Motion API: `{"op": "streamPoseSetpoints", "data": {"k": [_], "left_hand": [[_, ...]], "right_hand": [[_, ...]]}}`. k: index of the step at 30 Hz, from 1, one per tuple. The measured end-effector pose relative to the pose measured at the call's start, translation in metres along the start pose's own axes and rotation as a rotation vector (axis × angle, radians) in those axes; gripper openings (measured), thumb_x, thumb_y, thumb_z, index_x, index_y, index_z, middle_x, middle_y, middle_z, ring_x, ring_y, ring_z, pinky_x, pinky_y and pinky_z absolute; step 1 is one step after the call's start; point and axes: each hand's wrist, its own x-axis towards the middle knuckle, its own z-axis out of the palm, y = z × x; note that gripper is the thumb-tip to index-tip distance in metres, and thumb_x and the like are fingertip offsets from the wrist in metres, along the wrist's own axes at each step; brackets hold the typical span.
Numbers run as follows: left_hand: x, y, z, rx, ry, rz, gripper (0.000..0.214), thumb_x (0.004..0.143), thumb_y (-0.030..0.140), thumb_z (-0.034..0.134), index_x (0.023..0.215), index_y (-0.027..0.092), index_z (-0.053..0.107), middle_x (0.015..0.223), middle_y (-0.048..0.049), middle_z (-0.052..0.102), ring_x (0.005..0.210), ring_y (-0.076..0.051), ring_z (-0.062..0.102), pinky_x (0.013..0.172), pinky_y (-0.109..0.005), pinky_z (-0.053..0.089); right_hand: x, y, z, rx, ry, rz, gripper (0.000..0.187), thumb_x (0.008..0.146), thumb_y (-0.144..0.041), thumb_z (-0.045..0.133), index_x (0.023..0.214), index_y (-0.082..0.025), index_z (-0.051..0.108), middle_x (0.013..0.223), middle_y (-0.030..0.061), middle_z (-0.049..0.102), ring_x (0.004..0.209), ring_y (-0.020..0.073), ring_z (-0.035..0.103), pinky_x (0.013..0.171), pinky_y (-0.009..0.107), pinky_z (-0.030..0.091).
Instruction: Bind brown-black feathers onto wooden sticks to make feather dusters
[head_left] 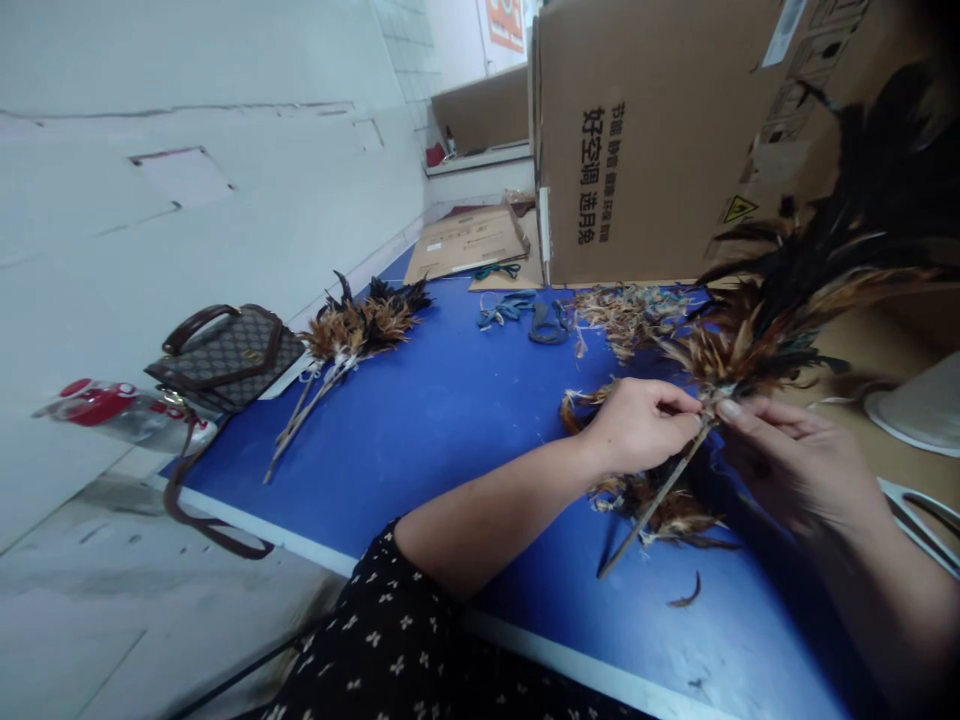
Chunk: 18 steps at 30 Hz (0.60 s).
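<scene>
My left hand is closed in a pinch on the top of a thin wooden stick, just under a bunch of brown and black feathers. My right hand meets it from the right, with fingertips pressed on the same spot at the feather base. The stick slants down toward the near edge of the blue table. Loose feathers lie under my hands.
Two finished feather sticks lie at the table's left. A patterned handbag and a plastic bottle sit at the left edge. A large cardboard box stands behind, with feather scraps and green cord before it. Scissors lie at the right.
</scene>
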Motion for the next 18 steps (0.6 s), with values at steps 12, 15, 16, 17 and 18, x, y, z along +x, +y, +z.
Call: {"op": "streamPoseSetpoints", "data": {"k": [12,15,16,17,18], "left_hand": [[0.025,0.002,-0.036,-0.001,-0.008,-0.052,0.015,0.092,0.020,0.084,0.103,0.010,0.081,0.084,-0.0043,0.076,0.066,-0.008,0.060,0.074,-0.025,0.052],[0.036,0.006,-0.078,0.348,0.188,0.050,0.011,0.093,0.017,0.081,0.102,0.010,0.083,0.091,-0.0081,0.079,0.076,-0.013,0.067,0.088,-0.030,0.057],[0.037,0.008,-0.093,0.519,0.212,0.071,0.010,0.091,0.014,0.082,0.101,0.011,0.084,0.094,-0.0098,0.080,0.082,-0.016,0.070,0.093,-0.033,0.058],[0.038,0.009,-0.108,0.692,0.207,0.091,0.012,0.090,0.010,0.081,0.101,0.012,0.085,0.099,-0.0116,0.082,0.089,-0.019,0.073,0.099,-0.035,0.057],[0.038,0.010,-0.121,0.846,0.184,0.104,0.017,0.089,0.007,0.079,0.103,0.013,0.086,0.105,-0.0131,0.082,0.097,-0.022,0.074,0.103,-0.036,0.056]], "right_hand": [[-0.003,-0.011,0.006,0.033,0.042,-0.058,0.057,0.060,-0.050,0.110,0.062,-0.017,0.064,0.056,-0.0067,0.036,0.050,0.0050,0.032,0.044,0.022,0.024],[-0.004,-0.015,0.009,0.045,0.022,-0.084,0.057,0.060,-0.050,0.110,0.060,-0.017,0.063,0.057,-0.0062,0.036,0.051,0.0050,0.032,0.044,0.022,0.025],[-0.004,-0.016,0.008,0.039,0.019,-0.076,0.057,0.059,-0.051,0.110,0.060,-0.017,0.064,0.057,-0.0059,0.036,0.051,0.0052,0.032,0.043,0.022,0.025],[-0.003,-0.016,0.008,0.029,0.019,-0.067,0.057,0.058,-0.051,0.111,0.061,-0.017,0.065,0.057,-0.0056,0.037,0.051,0.0054,0.033,0.043,0.022,0.025],[-0.003,-0.016,0.007,0.021,0.022,-0.058,0.057,0.056,-0.052,0.111,0.062,-0.017,0.067,0.056,-0.0051,0.038,0.051,0.0056,0.034,0.043,0.022,0.026]]}}
